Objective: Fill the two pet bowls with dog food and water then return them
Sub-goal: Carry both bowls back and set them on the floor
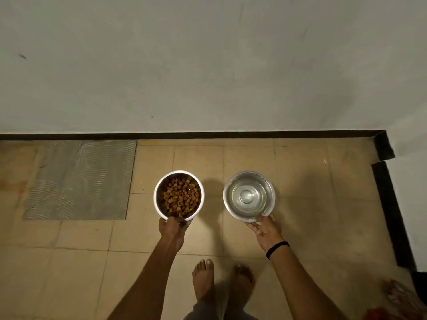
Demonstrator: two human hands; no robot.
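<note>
bowls are both filled and both in your grip: your left hand point(172, 228) pinches the near rim of the food bowl point(178, 195), your right hand point(265, 228) cups the near edge of the water bowl point(249, 196). they sit level, side by side and apart, above the tiled floor point(300, 204). the grey mat point(78, 179) lies off to your left, so the food bowl hand is nearer it. whether the bowls belong there, you can't tell from this.
</note>
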